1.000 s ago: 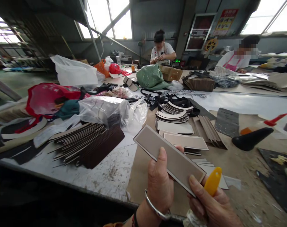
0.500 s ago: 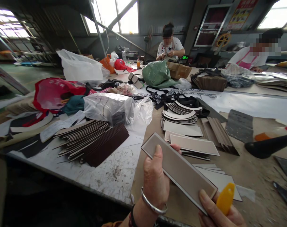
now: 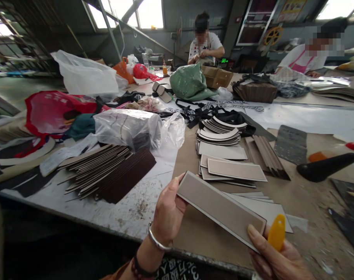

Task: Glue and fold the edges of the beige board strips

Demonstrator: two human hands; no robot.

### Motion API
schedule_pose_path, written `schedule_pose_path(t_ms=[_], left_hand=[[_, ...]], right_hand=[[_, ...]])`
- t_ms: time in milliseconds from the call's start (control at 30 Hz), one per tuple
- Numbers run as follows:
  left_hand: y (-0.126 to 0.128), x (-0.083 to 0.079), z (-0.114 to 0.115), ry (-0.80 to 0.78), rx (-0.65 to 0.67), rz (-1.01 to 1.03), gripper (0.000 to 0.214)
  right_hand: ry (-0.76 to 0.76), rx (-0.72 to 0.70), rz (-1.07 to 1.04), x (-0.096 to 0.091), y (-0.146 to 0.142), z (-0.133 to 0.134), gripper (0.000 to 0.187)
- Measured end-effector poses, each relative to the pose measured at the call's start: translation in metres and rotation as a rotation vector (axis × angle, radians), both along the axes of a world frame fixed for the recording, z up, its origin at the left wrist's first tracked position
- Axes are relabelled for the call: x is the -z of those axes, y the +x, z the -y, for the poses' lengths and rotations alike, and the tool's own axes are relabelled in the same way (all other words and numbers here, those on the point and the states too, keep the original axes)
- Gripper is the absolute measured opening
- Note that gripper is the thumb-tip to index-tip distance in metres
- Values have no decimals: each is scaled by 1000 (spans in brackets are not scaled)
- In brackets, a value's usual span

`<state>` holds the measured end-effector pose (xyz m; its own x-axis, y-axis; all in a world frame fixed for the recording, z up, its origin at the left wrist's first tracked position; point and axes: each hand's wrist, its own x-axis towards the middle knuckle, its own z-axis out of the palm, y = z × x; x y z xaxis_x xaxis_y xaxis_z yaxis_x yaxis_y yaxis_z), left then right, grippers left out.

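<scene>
Holding panel point(image 3: 221, 210) above Chinese lettering point(image 3: 177, 269)

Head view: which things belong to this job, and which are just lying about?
Likely in the job:
beige rectangular panel, in right hand, left hand at one end
flat yellow round-ended tool, same hand as the panel
stacked beige rectangular panels

Likely just lying about:
bulging green bag
crumpled clear plastic bag
red-edged pink bag

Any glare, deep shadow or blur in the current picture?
Head view: windows burn out to white; head view: the clear plastic bag carries bright highlights; head view: shadow below the table is near black; head view: the held panel has fairly crisp edges.
</scene>
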<state>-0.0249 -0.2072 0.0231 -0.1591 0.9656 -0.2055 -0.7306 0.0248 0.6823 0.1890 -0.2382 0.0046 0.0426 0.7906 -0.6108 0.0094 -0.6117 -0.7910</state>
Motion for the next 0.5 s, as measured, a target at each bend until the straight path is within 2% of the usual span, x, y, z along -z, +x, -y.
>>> schedule_pose_path(t_ms=[267, 500], left_hand=[[-16, 4, 12, -17, 304, 7, 25], [-13, 7, 19, -95, 327, 109, 25]], right_hand=[[-34, -67, -104, -7, 19, 4, 52], [-103, -135, -143, -15, 27, 3, 52]])
